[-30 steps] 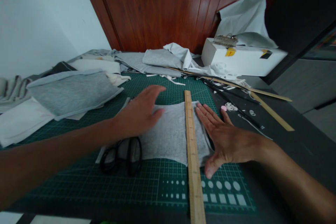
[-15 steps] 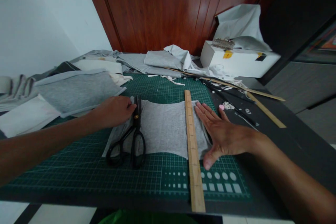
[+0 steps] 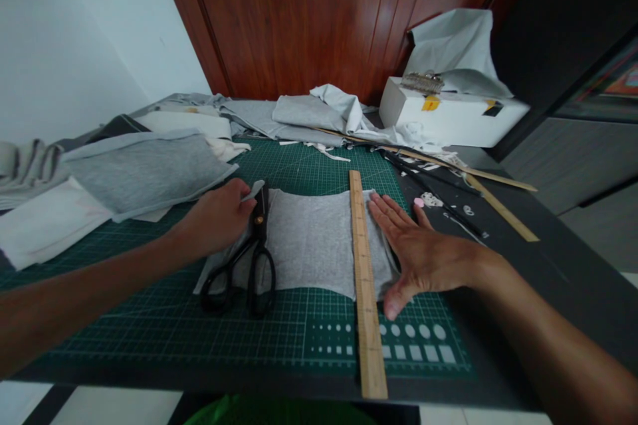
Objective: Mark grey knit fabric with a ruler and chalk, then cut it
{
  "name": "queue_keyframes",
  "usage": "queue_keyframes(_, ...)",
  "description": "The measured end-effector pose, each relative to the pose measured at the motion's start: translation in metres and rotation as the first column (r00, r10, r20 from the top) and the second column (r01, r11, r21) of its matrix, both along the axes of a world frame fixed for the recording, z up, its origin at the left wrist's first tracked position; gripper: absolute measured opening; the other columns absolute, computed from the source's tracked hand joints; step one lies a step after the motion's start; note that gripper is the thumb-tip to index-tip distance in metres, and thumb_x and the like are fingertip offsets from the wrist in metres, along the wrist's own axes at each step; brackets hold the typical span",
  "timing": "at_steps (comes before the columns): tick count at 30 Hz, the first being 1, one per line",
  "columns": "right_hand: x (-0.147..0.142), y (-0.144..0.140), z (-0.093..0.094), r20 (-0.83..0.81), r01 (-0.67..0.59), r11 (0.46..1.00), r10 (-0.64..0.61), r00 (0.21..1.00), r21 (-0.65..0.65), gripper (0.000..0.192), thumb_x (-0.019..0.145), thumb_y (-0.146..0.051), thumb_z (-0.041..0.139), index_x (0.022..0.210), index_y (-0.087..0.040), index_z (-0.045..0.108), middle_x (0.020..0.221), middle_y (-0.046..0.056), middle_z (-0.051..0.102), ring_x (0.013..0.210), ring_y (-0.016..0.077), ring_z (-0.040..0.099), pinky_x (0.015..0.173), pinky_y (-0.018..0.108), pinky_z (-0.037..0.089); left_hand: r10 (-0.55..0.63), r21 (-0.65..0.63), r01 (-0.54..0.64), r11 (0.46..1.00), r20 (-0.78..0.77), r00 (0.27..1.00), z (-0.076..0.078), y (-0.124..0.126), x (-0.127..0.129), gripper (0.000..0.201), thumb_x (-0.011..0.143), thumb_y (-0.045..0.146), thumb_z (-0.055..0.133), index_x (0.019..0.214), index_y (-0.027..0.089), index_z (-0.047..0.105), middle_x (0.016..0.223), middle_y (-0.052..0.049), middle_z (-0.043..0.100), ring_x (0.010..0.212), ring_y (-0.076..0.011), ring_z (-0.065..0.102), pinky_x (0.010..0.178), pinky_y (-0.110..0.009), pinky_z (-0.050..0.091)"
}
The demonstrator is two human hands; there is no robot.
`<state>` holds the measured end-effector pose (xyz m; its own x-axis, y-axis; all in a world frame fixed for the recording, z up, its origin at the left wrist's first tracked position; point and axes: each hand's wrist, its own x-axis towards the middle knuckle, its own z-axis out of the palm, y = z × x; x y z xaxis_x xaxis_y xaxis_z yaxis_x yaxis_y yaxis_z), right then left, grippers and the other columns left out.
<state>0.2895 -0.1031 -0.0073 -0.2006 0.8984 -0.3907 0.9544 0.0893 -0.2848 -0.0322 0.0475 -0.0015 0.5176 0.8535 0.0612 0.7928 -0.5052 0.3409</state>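
The left hand point(image 3: 219, 216) has slid to nine o'clock, now pinching the pale grey cloth panel's point(image 3: 314, 242) edge beside the black-handled scissors point(image 3: 246, 265), while the right hand point(image 3: 419, 252) stays flat, fingers spread, against the long wooden ruler point(image 3: 363, 279).

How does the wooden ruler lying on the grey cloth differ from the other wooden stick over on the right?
The wooden ruler lies across the grey cloth on the green mat, running toward the viewer; the wooden stick rests on the dark tabletop, angled away to the right. The ruler looks wider, with printed marks; the stick looks thinner. The right hand lies beside the ruler; nothing touches the stick. Both are pale wood.
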Motion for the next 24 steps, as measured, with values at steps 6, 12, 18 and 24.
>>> queue_keyframes(6, -0.001, -0.001, 0.000, -0.008, 0.019, 1.000, -0.019, 1.000, 0.013, 0.168, 0.050, -0.076, 0.087, 0.164, -0.012, -0.019, 0.172, 0.020, -0.019, 0.155, 0.0457, -0.021, 0.115, 0.070, -0.023, 0.088, 0.107, -0.060, 0.992, -0.277, 0.957, 0.002, 0.001, -0.003, 0.024, 0.106, 0.035, 0.025, 0.109, 0.020, 0.044, 0.074, -0.003, 0.053, 0.073, -0.0283, 0.061, 0.063, -0.034, 0.032)
queue_keyframes(12, -0.005, -0.002, 0.003, 0.005, 0.026, 1.000, -0.026, 1.000, 0.001, 0.169, 0.049, -0.079, 0.085, 0.164, -0.011, -0.018, 0.171, 0.019, -0.022, 0.155, 0.0437, -0.024, 0.116, 0.069, -0.023, 0.121, 0.146, -0.062, 0.987, -0.437, 0.891, 0.001, 0.006, -0.005, 0.028, 0.103, 0.030, 0.028, 0.114, 0.016, 0.049, 0.077, -0.008, 0.061, 0.073, -0.0299, 0.065, 0.058, -0.033, 0.032)
queue_keyframes(18, -0.009, -0.001, 0.004, 0.018, 0.034, 0.999, -0.034, 0.999, -0.017, 0.172, 0.049, -0.081, 0.084, 0.162, -0.008, -0.022, 0.169, 0.017, -0.026, 0.154, 0.0406, -0.027, 0.115, 0.067, -0.024, 0.096, 0.158, -0.022, 0.987, -0.476, 0.874, 0.007, 0.003, -0.004, 0.032, 0.105, 0.029, 0.025, 0.117, 0.013, 0.050, 0.087, -0.013, 0.068, 0.078, -0.0313, 0.067, 0.062, -0.033, 0.036)
queue_keyframes(24, -0.013, 0.001, 0.004, 0.026, 0.043, 0.998, -0.042, 0.999, -0.044, 0.172, 0.049, -0.082, 0.083, 0.161, -0.009, -0.025, 0.167, 0.013, -0.031, 0.153, 0.0385, -0.031, 0.115, 0.068, -0.023, 0.088, 0.172, -0.002, 0.985, -0.489, 0.868, 0.012, 0.000, -0.006, 0.031, 0.107, 0.028, 0.024, 0.116, 0.013, 0.049, 0.082, -0.008, 0.065, 0.073, -0.0254, 0.063, 0.060, -0.029, 0.029)
